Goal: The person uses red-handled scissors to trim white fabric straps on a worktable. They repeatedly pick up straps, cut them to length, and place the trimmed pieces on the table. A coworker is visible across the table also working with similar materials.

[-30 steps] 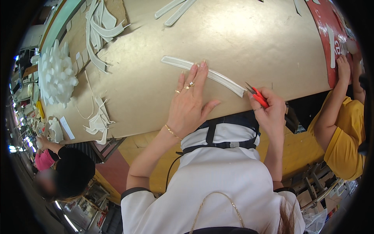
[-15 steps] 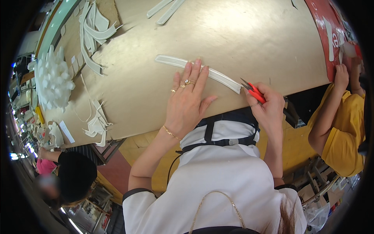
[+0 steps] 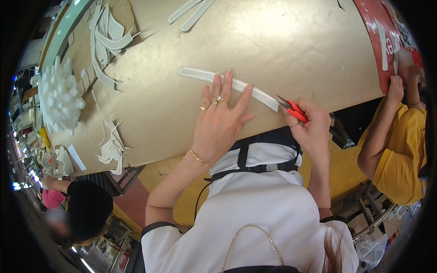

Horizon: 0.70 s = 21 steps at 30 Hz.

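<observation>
A curved white strip with stitched edges (image 3: 258, 94) lies across the tan table top (image 3: 159, 113) in front of me. My left hand (image 3: 219, 113) rests flat with spread fingers, their tips on the strip's middle. My right hand (image 3: 311, 123) is closed around small red-handled thread snips (image 3: 297, 111). The snips' dark pointed blades are at the strip's right end; whether they touch it I cannot tell.
White curved pieces (image 3: 107, 38) are heaped at the far left, beside a bunch of translucent white pieces (image 3: 61, 98). Two more strips (image 3: 196, 16) lie at the far edge. White scraps (image 3: 113, 144) sit near left. A person in yellow (image 3: 398, 150) works at right, another person (image 3: 88, 204) at left.
My left fingers have spread wider on the strip. The snips in my right hand have shifted slightly left, nearer the strip's end. The whole view has moved a little.
</observation>
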Available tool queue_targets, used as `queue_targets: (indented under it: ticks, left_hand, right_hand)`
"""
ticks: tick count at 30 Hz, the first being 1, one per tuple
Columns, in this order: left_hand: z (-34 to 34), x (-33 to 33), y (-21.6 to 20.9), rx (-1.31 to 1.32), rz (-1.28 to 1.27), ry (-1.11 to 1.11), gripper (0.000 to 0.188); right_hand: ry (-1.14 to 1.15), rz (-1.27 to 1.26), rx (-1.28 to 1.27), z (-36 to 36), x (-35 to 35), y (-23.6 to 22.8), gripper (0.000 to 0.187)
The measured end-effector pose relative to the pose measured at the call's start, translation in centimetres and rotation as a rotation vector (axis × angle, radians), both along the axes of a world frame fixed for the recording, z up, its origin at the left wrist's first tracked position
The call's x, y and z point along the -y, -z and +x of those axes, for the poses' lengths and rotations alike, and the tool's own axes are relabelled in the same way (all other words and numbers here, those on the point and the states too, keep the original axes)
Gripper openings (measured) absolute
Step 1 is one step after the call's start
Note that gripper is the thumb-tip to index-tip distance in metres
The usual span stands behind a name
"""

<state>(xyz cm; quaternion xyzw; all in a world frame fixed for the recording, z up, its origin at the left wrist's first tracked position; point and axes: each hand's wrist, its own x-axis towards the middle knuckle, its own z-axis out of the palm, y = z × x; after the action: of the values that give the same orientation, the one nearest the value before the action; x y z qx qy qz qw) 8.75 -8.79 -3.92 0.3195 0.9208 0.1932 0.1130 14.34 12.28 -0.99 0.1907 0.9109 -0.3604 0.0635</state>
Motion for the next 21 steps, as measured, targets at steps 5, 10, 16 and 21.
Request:
queue_targets:
  ticks: [5,10,16,21]
  left_hand:
    - [0.04,-0.11,-0.17,-0.034,-0.028,0.034,0.057]
    - [-0.08,-0.39,-0.27,-0.058,-0.061,0.055,0.056]
    - [0.02,-0.47,-0.25,-0.102,-0.076,0.066,0.055]
    - [0.14,-0.53,-0.03,-0.12,-0.063,0.069,0.054]
  right_hand:
    - [0.003,0.026,0.001,0.15,0.02,0.06,0.015]
    - [0.02,-0.003,-0.048,0.16,0.2,0.22,0.015]
    - [-0.01,0.012,-0.022,0.21,0.26,0.07,0.013]
    - [-0.016,0.044,-0.023,0.19,0.34,-0.05,0.013]
